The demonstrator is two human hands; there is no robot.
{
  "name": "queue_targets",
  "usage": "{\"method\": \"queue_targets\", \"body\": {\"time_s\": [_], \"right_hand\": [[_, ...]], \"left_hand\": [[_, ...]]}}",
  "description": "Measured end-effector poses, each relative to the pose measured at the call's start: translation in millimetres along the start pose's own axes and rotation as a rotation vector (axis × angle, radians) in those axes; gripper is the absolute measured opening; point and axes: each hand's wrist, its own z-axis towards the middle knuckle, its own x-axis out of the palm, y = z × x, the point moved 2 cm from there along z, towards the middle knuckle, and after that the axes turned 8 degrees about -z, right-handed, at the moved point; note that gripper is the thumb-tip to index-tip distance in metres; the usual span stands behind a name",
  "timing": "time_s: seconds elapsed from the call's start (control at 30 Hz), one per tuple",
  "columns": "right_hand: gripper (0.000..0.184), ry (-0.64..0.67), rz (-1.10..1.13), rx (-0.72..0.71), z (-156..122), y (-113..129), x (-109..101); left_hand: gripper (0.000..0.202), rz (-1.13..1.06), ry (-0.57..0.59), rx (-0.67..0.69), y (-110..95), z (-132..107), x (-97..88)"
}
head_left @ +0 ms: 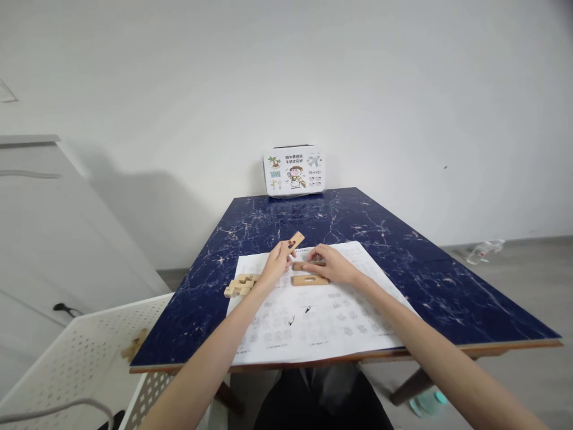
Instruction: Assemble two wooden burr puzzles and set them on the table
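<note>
My left hand (278,263) is closed around the lower end of a slotted wooden piece (296,240), which points up and to the right above the printed paper sheet (277,310). My right hand (333,264) curls its fingers over a second slotted wooden piece (301,266), hiding its right part. Just in front of that, a third slotted wooden piece (310,280) lies flat on the sheet, close under the right thumb. Beside my left forearm sits a cluster of notched wooden blocks (240,285), partly covered by the arm. Two small dark marks or objects show on the sheet.
A white printed case (294,171) stands at the far end of the blue marbled table (308,218), against the wall. Left of the table is a white perforated basket (58,352) with a wooden block (134,346) in it. Plastic bottles lie on the floor at right.
</note>
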Motion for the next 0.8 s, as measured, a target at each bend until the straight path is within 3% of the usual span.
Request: {"method": "queue_targets", "body": {"time_s": [0.23, 0.43, 0.8], "right_hand": [[0.031, 0.083, 0.057, -0.109, -6, 22, -8], [0.031, 0.099, 0.013, -0.125, -6, 23, -6], [0.03, 0.123, 0.075, -0.078, -6, 20, -5]], "left_hand": [[0.04, -0.011, -0.017, -0.038, 0, 0, -1.0], [0.039, 0.101, -0.018, -0.011, 1, 1, -2.0], [0.023, 0.734, -0.045, 0.236, 1, -4, -5.8]]}}
